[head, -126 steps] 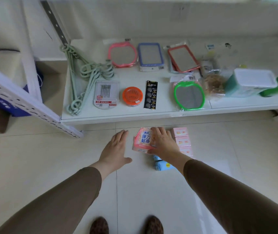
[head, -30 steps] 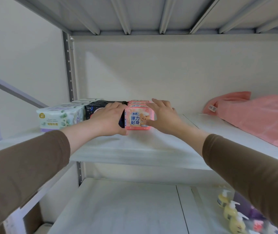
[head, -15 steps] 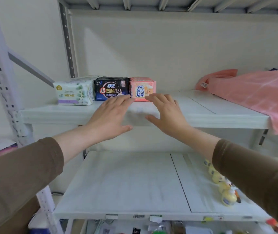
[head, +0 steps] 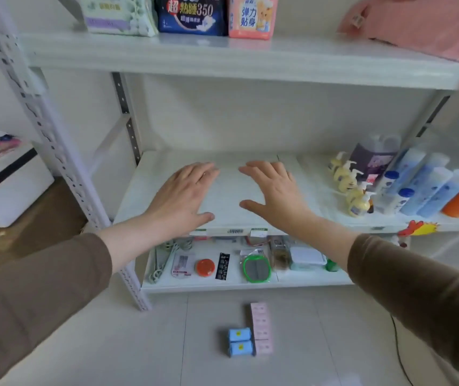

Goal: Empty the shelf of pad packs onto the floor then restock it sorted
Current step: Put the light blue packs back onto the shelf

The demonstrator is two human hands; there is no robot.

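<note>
On the upper shelf [head: 222, 59] three rows of pad packs stand side by side: pale green-white packs [head: 116, 15], dark blue packs [head: 192, 15] and pink packs [head: 252, 18]. My left hand [head: 183, 196] and my right hand [head: 272, 190] hang in front of the middle shelf [head: 231, 190], fingers spread, holding nothing. On the floor below lie two blue packs [head: 239, 342] and a row of light pink packs [head: 261, 328], touching each other.
Pink cloth [head: 431, 26] lies on the upper shelf's right end. Pump bottles [head: 348, 185] and blue bottles [head: 423, 188] fill the middle shelf's right. The bottom shelf holds hangers, an orange tin [head: 205, 268] and a green mirror [head: 256, 268]. A white upright [head: 55, 162] stands left.
My hands let go of the pink pack on the upper shelf and dropped to the middle shelf's height. My view tilted down, bringing the floor packs into sight.
</note>
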